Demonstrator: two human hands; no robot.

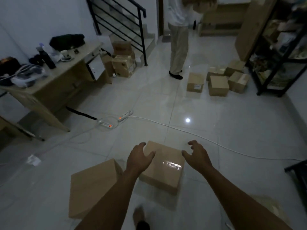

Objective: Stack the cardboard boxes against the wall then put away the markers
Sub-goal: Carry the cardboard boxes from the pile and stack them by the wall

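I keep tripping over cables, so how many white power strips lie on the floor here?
2, both on the glossy tiled floor near the wooden desk: one white power strip farther out, another white power strip nearer. More may hide under the desk.

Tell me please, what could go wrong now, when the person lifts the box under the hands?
1. The white cable and two power strips lie across the floor ahead; carrying the box could mean tripping on them.
2. Both the left hand and the right hand are open above the box, not yet gripping; a hasty grab may slip.
3. Another person stands near the far boxes; a collision is possible.
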